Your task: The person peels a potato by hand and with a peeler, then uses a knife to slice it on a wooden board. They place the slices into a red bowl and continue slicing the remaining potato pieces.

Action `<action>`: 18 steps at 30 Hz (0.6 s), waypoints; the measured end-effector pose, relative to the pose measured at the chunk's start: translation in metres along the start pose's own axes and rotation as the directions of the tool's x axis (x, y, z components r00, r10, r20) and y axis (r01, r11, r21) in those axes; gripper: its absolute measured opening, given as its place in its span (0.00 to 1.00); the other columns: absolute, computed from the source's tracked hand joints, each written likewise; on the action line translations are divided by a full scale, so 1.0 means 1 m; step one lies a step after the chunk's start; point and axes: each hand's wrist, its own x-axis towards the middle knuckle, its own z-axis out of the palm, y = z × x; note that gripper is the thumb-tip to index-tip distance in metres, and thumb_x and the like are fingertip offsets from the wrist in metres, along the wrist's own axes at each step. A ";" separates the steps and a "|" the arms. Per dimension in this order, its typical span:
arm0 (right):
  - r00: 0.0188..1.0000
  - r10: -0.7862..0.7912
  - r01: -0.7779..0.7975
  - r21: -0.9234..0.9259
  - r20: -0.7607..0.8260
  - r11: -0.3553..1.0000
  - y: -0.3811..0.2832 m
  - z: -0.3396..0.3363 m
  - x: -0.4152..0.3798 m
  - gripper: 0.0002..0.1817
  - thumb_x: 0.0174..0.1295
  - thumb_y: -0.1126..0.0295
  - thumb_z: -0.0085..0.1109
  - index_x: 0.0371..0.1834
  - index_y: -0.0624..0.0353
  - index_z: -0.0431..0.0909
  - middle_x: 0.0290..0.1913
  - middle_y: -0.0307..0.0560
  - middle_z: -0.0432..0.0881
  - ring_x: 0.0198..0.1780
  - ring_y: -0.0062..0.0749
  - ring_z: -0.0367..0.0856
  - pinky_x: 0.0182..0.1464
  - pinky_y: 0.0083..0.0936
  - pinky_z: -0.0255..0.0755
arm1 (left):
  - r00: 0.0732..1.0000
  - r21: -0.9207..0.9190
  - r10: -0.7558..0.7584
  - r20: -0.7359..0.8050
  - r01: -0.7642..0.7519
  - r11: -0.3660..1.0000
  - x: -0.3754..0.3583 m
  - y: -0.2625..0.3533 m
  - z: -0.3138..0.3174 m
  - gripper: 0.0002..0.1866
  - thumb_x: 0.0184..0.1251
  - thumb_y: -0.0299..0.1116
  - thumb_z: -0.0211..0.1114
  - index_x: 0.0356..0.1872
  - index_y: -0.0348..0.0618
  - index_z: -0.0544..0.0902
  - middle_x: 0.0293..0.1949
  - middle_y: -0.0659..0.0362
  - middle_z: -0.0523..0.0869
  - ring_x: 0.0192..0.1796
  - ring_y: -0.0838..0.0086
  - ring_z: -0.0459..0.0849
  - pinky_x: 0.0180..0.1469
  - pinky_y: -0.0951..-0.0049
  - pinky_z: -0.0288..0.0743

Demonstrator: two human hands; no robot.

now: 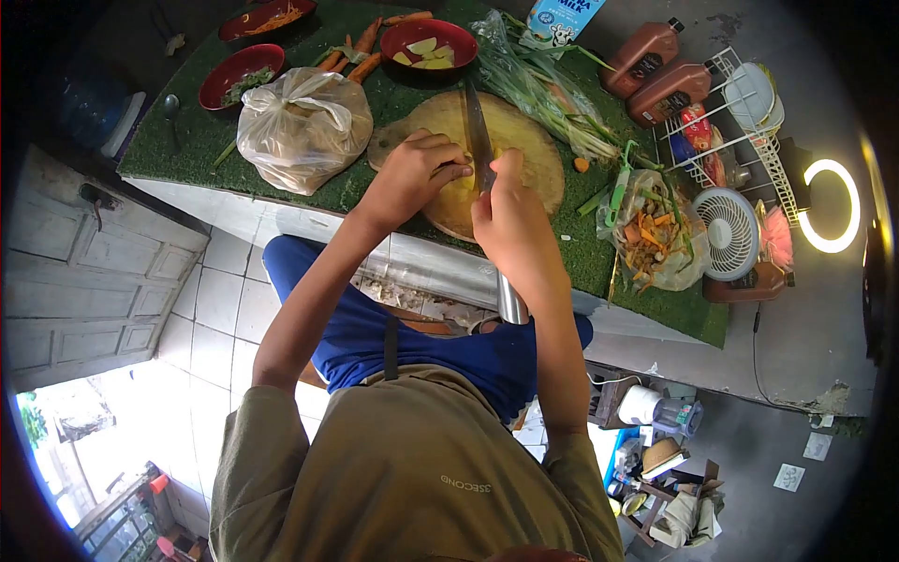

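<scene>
My right hand [517, 220] is wrapped around a large knife [479, 131]; its silver handle end sticks out below the fist. The blade points away from me over a round wooden cutting board [538, 183]. My left hand [417, 178] has its fingers curled, pressing a yellow piece of vegetable [459, 195] on the board just left of the blade. The piece looks like peeled potato, mostly hidden by the fingers. Beyond the board, a red bowl [459, 37] contains pale yellow wedges.
A tied plastic bag [304, 131] sits left of the board, near carrots [365, 37] and a red bowl of chopped greens [245, 77]. To the right lie bagged spring onions [552, 103], a bag of peelings [655, 234], brown bottles [667, 92] and a small fan [729, 232].
</scene>
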 end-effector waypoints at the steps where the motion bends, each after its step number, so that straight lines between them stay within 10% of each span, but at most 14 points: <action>1: 1.000 0.003 -0.003 -0.001 -0.001 1.000 -0.001 0.000 -0.001 0.19 0.63 0.79 0.57 0.52 0.68 0.58 0.27 0.71 0.81 0.33 0.68 0.84 0.35 0.55 0.77 | 1.000 0.004 0.003 0.004 -0.003 1.000 0.000 0.000 0.000 0.08 0.64 0.33 0.70 0.37 0.40 0.85 0.37 0.53 0.86 0.43 0.55 0.80 0.49 0.60 0.74; 18: 1.000 -0.002 0.001 -0.037 -0.013 0.999 -0.011 0.007 -0.006 0.18 0.62 0.82 0.55 0.51 0.68 0.58 0.27 0.72 0.80 0.34 0.70 0.83 0.35 0.55 0.77 | 1.000 -0.001 -0.008 -0.005 0.008 1.000 -0.002 0.000 0.000 0.07 0.62 0.31 0.70 0.36 0.40 0.85 0.38 0.54 0.87 0.44 0.56 0.82 0.50 0.61 0.76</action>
